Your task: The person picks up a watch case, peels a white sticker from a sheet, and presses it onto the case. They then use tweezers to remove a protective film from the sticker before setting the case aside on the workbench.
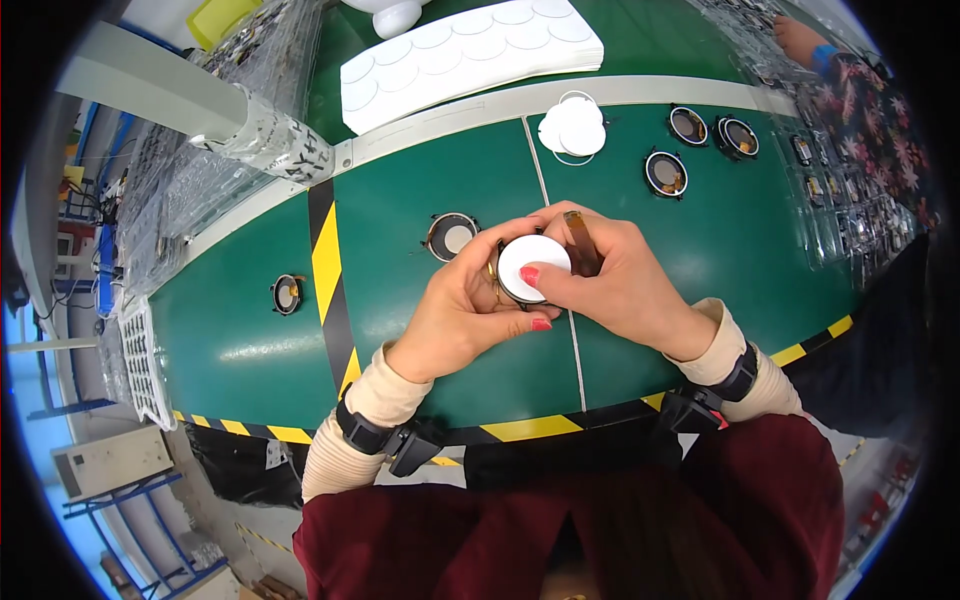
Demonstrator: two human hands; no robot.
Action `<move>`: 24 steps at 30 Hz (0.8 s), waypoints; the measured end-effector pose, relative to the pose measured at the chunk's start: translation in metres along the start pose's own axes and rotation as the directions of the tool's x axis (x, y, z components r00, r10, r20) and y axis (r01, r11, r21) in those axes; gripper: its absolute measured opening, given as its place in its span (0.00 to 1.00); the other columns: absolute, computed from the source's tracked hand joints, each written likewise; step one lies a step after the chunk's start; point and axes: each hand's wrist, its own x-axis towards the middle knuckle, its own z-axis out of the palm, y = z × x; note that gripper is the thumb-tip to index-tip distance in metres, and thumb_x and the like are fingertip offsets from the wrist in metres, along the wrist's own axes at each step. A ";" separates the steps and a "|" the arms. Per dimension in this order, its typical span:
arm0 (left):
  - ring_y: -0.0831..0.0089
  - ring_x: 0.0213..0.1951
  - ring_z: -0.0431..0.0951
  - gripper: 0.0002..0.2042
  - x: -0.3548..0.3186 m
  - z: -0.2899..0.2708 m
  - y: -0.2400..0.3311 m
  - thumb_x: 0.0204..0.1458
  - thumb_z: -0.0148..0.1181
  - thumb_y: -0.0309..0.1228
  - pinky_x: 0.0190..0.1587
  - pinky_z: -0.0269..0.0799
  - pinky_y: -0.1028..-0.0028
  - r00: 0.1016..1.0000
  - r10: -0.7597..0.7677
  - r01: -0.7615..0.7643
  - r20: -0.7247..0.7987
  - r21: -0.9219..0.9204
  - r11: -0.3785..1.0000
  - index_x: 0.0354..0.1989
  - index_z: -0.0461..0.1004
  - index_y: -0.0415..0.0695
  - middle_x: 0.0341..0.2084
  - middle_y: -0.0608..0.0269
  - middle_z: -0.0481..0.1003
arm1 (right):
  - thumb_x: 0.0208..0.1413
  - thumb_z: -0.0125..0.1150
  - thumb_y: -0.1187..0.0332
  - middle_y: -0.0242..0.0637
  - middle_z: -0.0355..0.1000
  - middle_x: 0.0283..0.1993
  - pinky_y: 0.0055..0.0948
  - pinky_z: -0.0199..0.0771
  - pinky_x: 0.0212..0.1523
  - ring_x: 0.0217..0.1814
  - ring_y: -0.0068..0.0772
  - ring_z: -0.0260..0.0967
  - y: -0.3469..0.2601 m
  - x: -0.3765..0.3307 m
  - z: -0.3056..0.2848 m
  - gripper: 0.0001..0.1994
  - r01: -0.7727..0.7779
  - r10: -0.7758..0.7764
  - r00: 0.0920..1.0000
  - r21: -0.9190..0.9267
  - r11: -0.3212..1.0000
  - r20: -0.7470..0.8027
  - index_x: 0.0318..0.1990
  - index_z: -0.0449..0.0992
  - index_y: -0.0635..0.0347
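I see the small round speaker (528, 268) held above the middle of the green worktop (420, 300), its white disc face turned up toward me; being round, it shows no long axis. My left hand (462, 312) cups it from the left, fingers curled around its rim. My right hand (612, 280) presses its thumb on the disc, also pinching a brown stick (581, 240). The speaker's underside is hidden.
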 end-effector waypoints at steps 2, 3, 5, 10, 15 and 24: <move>0.72 0.48 0.68 0.32 0.000 0.001 0.000 0.42 0.53 0.08 0.49 0.71 0.72 1.000 0.001 -0.001 -0.009 0.002 1.000 0.58 0.53 0.39 0.51 0.57 0.60 | 0.48 0.57 0.76 0.29 0.66 0.34 0.12 0.64 0.29 0.31 0.12 0.62 0.001 0.000 0.001 0.12 -0.011 0.011 1.000 0.000 1.000 -0.004 0.41 0.67 0.67; 0.72 0.48 0.68 0.32 -0.001 0.002 0.000 0.41 0.53 0.08 0.49 0.71 0.73 1.000 0.002 -0.002 -0.016 0.004 1.000 0.58 0.54 0.39 0.51 0.57 0.60 | 0.48 0.57 0.75 0.28 0.66 0.33 0.13 0.64 0.30 0.32 0.12 0.62 0.001 0.000 0.002 0.13 -0.009 0.008 1.000 -0.036 0.999 -0.017 0.42 0.66 0.66; 0.73 0.48 0.68 0.32 -0.001 0.002 0.000 0.41 0.54 0.08 0.49 0.71 0.74 1.000 0.006 -0.006 -0.027 0.004 1.000 0.58 0.54 0.39 0.50 0.57 0.61 | 0.48 0.57 0.75 0.27 0.66 0.31 0.13 0.64 0.30 0.32 0.12 0.63 0.002 -0.001 0.003 0.16 -0.006 0.001 0.999 -0.106 0.994 -0.044 0.45 0.65 0.66; 0.74 0.48 0.68 0.32 -0.002 0.002 0.000 0.41 0.55 0.09 0.48 0.71 0.76 0.999 0.022 -0.019 -0.036 0.063 0.998 0.58 0.54 0.39 0.48 0.59 0.63 | 0.48 0.57 0.75 0.27 0.67 0.31 0.13 0.64 0.31 0.32 0.12 0.63 0.006 -0.003 0.008 0.15 0.054 -0.066 0.995 -0.142 0.988 -0.077 0.45 0.66 0.65; 0.72 0.47 0.69 0.34 -0.002 0.003 0.001 0.40 0.57 0.09 0.47 0.72 0.74 0.999 0.010 -0.007 -0.053 0.065 0.998 0.58 0.54 0.38 0.48 0.57 0.64 | 0.48 0.56 0.76 0.28 0.68 0.31 0.13 0.65 0.31 0.32 0.12 0.63 0.003 -0.003 0.007 0.15 0.016 -0.032 0.995 -0.173 0.985 -0.090 0.45 0.66 0.66; 0.72 0.47 0.69 0.31 0.001 0.002 0.004 0.43 0.54 0.10 0.50 0.70 0.72 0.999 -0.001 0.000 -0.034 -0.046 0.999 0.58 0.54 0.39 0.48 0.58 0.64 | 0.48 0.57 0.76 0.29 0.69 0.31 0.15 0.70 0.30 0.30 0.14 0.66 0.001 0.007 -0.004 0.12 -0.009 0.011 1.000 -0.077 0.997 0.025 0.41 0.67 0.67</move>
